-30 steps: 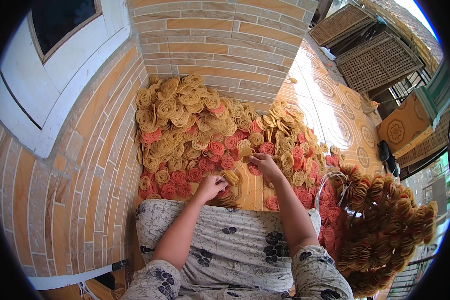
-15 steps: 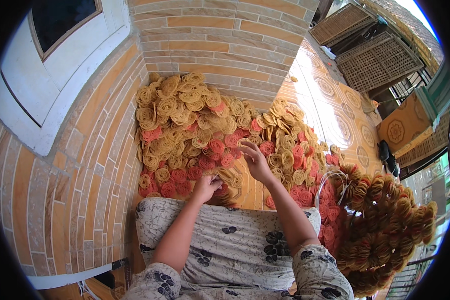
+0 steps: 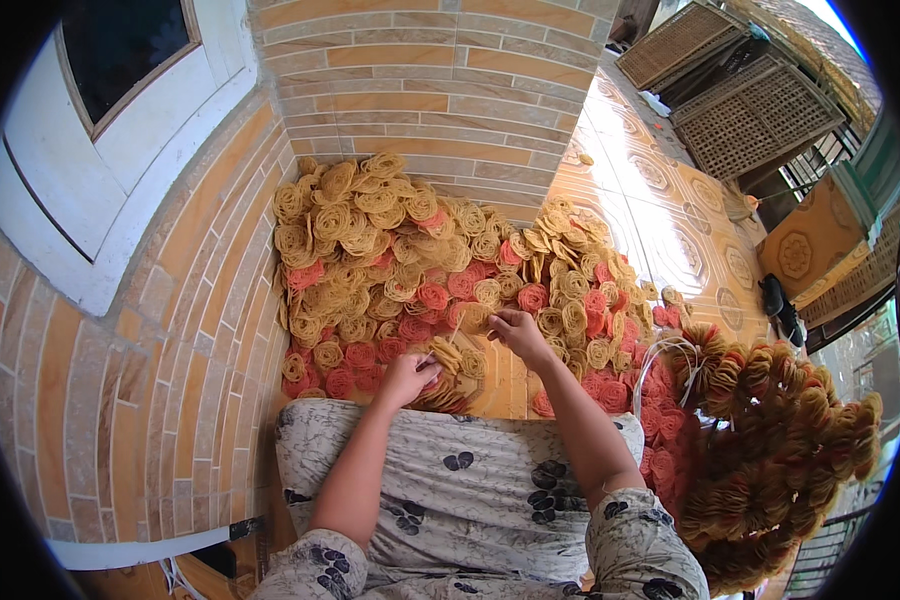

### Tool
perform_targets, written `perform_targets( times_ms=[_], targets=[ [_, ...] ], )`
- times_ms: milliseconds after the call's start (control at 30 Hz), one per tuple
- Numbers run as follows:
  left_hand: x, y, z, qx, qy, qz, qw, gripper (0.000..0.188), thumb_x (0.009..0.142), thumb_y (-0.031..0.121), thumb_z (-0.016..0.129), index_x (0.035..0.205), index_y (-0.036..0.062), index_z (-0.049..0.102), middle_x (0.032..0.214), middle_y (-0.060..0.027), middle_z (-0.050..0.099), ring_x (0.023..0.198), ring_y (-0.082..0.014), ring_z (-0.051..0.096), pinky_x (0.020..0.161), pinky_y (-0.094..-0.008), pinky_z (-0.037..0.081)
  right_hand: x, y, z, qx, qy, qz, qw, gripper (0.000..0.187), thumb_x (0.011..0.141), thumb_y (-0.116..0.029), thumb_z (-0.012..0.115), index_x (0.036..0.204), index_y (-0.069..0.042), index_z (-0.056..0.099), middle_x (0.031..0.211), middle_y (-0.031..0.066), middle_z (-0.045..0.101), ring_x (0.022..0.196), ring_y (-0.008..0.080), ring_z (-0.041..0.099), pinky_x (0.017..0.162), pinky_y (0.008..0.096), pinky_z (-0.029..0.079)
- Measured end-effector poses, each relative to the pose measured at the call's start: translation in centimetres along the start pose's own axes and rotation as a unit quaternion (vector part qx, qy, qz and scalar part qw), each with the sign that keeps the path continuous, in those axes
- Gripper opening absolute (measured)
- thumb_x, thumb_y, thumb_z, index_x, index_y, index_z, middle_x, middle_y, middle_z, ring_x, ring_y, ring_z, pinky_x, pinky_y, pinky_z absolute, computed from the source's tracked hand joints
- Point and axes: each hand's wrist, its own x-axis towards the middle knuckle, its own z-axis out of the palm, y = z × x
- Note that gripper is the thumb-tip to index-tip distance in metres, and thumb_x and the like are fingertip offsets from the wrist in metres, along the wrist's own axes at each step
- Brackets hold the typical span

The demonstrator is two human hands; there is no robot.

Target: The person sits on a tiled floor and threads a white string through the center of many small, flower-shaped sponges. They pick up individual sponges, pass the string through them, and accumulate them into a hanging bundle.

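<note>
My left hand [image 3: 410,380] is closed around a thin pale strip [image 3: 456,330] whose upper end sticks up beyond the fingers. Several flat, tan, swirled discs [image 3: 448,354] are bunched against that hand, and more hang below toward my lap. In my right hand [image 3: 522,336], a single tan swirled disc [image 3: 476,318] is pinched at its edge, close to the strip's upper end. Whether the strip passes through this disc is too small to tell. A big pile of loose tan discs [image 3: 345,220] mixed with pink discs [image 3: 432,296] lies in front of both hands.
Brick-patterned walls [image 3: 410,100] meet in a corner behind the pile. To my right rest thick bundles of strung discs [image 3: 770,460] and a loop of white strips [image 3: 660,365]. Farther off are black shoes [image 3: 778,305], woven panels [image 3: 755,118] and patterned floor tiles [image 3: 670,220].
My right hand has come down from the pile with a tan disc, toward the strip at my left hand. Its fingers, spread before, are now pinched. My left hand stays nearly in place.
</note>
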Motion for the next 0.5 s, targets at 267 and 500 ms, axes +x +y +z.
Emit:
perform_targets(
  times_ms=[267, 500],
  targets=[
    [0.5, -0.2, 0.8, -0.028, -0.019, 0.026, 0.999, 0.023, 0.09, 0.022, 0.064, 0.095, -0.0003, 0.068, 0.071, -0.0063, 0.069, 0.064, -0.0111, 0.063, 0.061, -0.0268, 0.048, -1.2, -2.5, 0.6, -0.001, 0.008, -0.025, 1.0, 0.026, 0.097, -0.023, 0.056, 0.101, 0.001, 0.066, 0.075, 0.0002, 0.064, 0.064, 0.0033, 0.049, 0.057, 0.0216, 0.039],
    [-0.1, 0.5, 0.9, 0.02, 0.03, 0.048, 0.998, 0.022, 0.087, 0.023, 0.066, 0.09, 0.002, 0.068, 0.068, -0.0088, 0.067, 0.059, -0.0157, 0.063, 0.058, -0.0309, 0.048, -0.9, -2.3, 0.7, -0.121, 0.055, -0.097, 0.986, 0.027, 0.097, -0.022, 0.056, 0.1, 0.004, 0.064, 0.073, 0.0018, 0.063, 0.062, 0.0066, 0.051, 0.054, 0.0249, 0.04]
  ],
)
